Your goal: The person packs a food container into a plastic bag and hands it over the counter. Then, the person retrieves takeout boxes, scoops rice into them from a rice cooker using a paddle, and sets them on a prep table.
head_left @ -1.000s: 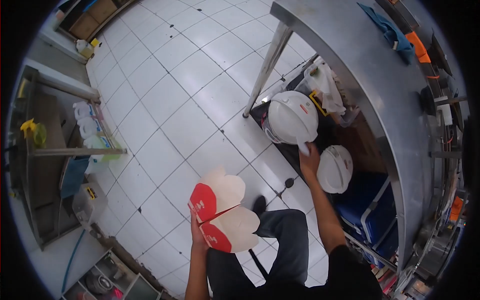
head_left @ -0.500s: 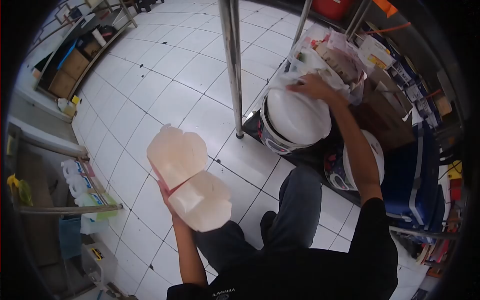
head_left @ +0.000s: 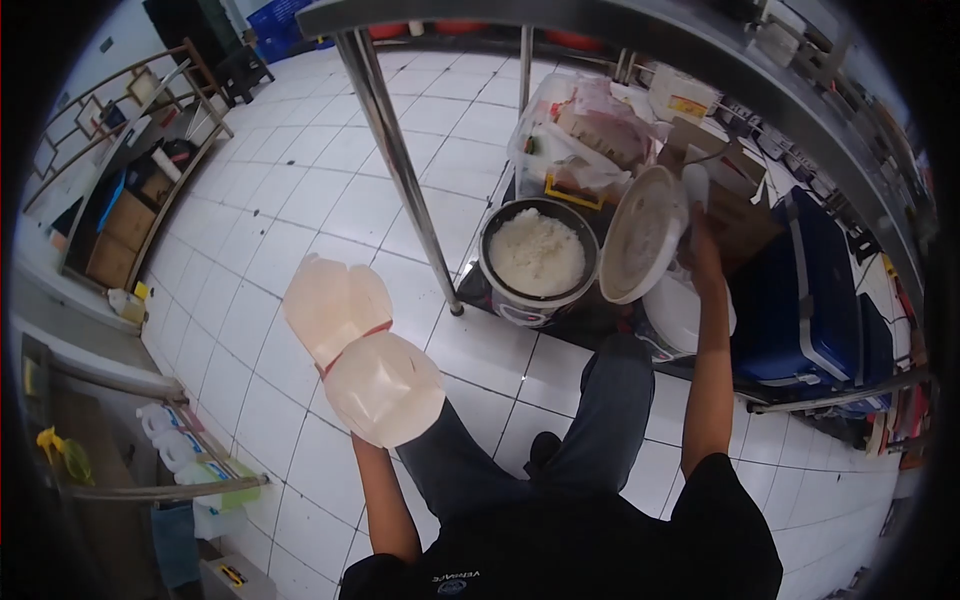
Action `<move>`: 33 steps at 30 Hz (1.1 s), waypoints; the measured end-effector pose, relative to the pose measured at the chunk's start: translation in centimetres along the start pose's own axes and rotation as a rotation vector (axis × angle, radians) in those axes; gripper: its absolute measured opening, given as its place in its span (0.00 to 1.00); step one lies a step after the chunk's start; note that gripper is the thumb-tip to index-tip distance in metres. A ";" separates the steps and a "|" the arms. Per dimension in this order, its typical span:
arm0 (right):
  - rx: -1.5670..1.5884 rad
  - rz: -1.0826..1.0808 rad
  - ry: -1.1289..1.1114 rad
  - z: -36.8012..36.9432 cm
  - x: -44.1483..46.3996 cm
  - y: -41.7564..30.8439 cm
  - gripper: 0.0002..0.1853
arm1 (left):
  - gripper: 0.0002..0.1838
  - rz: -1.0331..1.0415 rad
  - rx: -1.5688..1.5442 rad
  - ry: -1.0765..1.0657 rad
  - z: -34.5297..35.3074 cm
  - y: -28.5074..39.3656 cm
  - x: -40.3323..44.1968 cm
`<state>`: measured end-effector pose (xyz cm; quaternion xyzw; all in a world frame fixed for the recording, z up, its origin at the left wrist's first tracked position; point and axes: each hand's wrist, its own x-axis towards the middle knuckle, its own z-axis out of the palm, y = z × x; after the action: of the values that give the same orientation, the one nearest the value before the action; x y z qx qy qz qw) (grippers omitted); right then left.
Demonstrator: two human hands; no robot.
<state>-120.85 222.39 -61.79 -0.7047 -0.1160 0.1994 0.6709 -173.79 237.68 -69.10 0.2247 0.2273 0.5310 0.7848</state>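
An opened-out paper food box (head_left: 385,385), pale inside with a red fold line, rests on my left hand, which is hidden beneath it. My right hand (head_left: 704,250) grips a round white lid (head_left: 640,235) at its far side, holding it tilted on edge with its underside toward the pot. Uncovered beside the lid stands a round pot (head_left: 535,310) with a dark rim. White rice (head_left: 540,252) fills much of its inside. By my right fingers is a whitish rounded piece (head_left: 696,185) that I cannot make out.
A clear plastic bin (head_left: 540,105) of packages stands behind the pot. Another white-lidded container (head_left: 685,315) sits below my right hand. Blue cases (head_left: 800,290) lie to the right. A metal table leg (head_left: 405,175) rises left of the pot, with the table edge (head_left: 600,15) overhead.
My right hand has lifted the lid off the pot and moved it right, exposing the rice. The view has shifted, bringing the table edge in. The box stays in my left hand.
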 end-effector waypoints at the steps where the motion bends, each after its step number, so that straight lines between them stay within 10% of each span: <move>1: -0.143 -0.078 -0.010 -0.1 -0.3 -0.8 0.26 | 0.36 0.003 -0.001 -0.005 0.2 -0.2 0.3; 7: -0.776 -0.383 0.164 3.7 -11.9 -12.0 0.27 | 0.36 0.048 0.079 -0.018 -0.2 -2.0 1.1; 11: -1.047 -1.075 -0.466 10.6 -11.2 -7.1 0.22 | 0.35 -0.046 -0.066 0.100 -0.9 -4.9 -0.3; 13: -1.502 -0.581 -0.480 16.8 -9.5 -4.0 0.13 | 0.36 -0.059 -0.137 0.145 0.0 -6.5 -1.2; 20: -1.790 -1.016 -0.234 22.2 5.9 7.2 0.11 | 0.37 -0.185 -0.513 0.214 1.7 -16.3 0.6; 33: -1.888 -0.697 -0.688 24.0 5.9 9.2 0.12 | 0.33 -0.163 -0.541 -0.002 0.3 -23.2 4.0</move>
<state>-127.02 245.86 -72.15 -0.7734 -0.6025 0.0138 -0.1965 -155.31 233.61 -83.09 -0.0114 0.0938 0.5073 0.8566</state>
